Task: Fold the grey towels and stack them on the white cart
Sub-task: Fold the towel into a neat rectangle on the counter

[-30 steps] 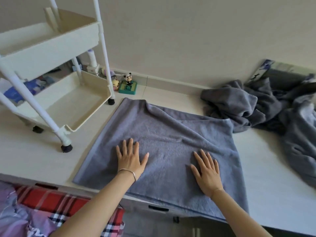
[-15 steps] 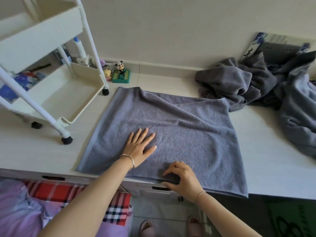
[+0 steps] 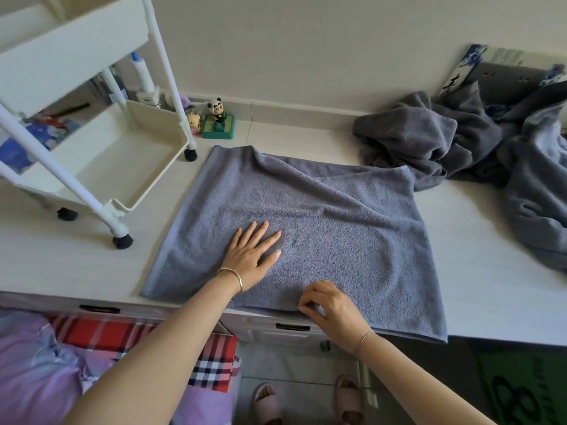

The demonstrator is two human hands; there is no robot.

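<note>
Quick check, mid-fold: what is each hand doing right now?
Left hand: open, fingers straight, pressing flat on the spread grey terry towel.
Right hand: fingers curled, pinching that towel's near edge.

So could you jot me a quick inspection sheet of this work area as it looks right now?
Surface: pale wood-grain counter, partly covered.
Job's things: grey towel spread flat, near edge overhanging; heap of grey towels at right; white cart at left, its visible lower tray holds no towels.
Clutter: panda figurine by the wall.
Hands: left hand flat on the towel; right hand pinching its near edge.
Cables: nothing seen.
Surroundings: plaid bedding below; slippered feet.
</note>
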